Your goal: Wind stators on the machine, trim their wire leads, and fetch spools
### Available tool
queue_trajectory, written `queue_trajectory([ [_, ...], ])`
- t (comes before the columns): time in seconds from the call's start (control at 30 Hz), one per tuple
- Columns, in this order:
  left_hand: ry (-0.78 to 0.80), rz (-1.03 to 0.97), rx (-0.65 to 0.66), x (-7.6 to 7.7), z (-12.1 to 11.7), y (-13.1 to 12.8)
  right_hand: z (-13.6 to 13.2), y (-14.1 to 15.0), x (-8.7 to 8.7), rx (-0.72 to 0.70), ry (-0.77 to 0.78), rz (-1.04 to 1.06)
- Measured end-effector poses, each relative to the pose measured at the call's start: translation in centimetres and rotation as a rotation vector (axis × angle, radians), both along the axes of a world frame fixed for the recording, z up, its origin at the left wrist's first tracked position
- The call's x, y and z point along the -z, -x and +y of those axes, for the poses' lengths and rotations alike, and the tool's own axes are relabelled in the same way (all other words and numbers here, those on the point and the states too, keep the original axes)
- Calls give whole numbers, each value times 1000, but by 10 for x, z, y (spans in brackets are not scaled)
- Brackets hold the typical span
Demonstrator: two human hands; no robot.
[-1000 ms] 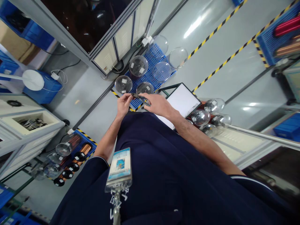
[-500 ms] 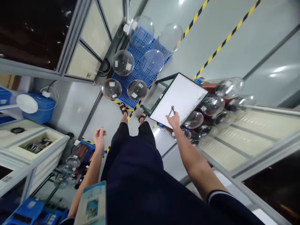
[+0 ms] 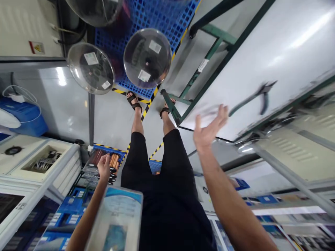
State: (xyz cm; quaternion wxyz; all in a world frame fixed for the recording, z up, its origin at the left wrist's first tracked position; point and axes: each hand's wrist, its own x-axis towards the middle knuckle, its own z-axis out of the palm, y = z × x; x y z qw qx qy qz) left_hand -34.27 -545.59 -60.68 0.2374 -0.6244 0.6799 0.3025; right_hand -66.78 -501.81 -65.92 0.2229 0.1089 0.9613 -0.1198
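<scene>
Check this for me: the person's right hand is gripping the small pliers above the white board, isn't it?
Not quite: the right hand isn't gripping anything. It is open with its fingers spread, and the small pliers are apart from it, above the white board. The head view shows this.

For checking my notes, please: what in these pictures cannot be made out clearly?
All in the head view:
The pliers over the white board: motion blur hides their exact type.
The copper coils: the left hand covers part of them.
The clear dome: cut off by the top edge.
The hanging badge: blurred, text unreadable.
</scene>
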Motion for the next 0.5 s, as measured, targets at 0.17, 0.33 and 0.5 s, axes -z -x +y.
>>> queue_trajectory([
  [0.17, -117, -64, 60, 38, -8, -12, -72, -35, 34, 110, -101, 19],
  [0.33, -195, -75, 101, 60, -20, 5, -56, -24, 51, 71, -164, 124],
  [0.5, -205, -77, 108, 79, -37, 26, -31, 17, 53, 0, -197, 205],
])
